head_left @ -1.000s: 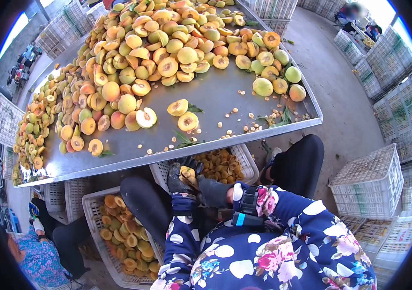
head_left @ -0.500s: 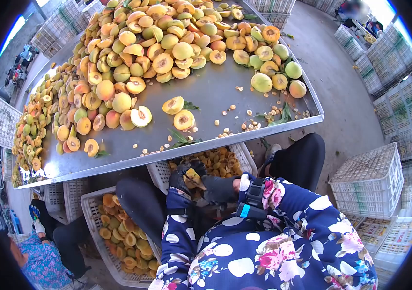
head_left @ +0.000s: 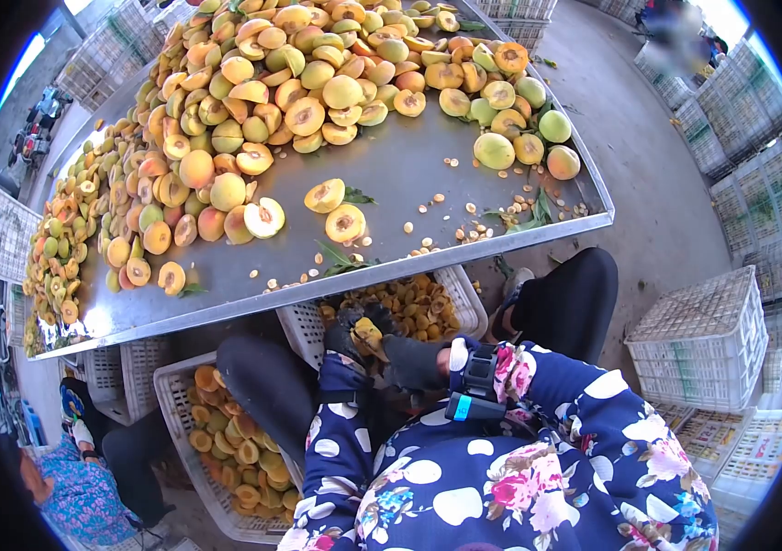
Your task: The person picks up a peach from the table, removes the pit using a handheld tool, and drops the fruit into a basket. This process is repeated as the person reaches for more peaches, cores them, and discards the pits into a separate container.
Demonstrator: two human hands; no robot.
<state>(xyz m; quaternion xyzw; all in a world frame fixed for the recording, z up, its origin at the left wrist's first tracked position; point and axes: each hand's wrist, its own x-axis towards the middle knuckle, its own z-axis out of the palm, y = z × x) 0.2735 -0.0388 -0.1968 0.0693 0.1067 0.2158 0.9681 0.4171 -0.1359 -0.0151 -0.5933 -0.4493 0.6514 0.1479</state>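
Observation:
My left hand, in a dark glove, is closed around a yellow peach half low between my knees. My right hand, gloved too, is curled with its fingertips against that piece. What its fingers hold, if anything, is hidden. Just beyond both hands, under the table edge, stands a white crate with cut peach pieces in it. Above them on the metal table lies a big heap of halved peaches, with loose pits and leaves along the near edge.
A second crate full of peach halves stands left of my leg. The table's raised metal rim runs just above my hands. Stacked white crates stand at right. Another person sits at lower left.
The peach half stays between my hands, which have shifted only slightly. The other person's hand at lower left has moved a little. The whole view has shifted slightly.

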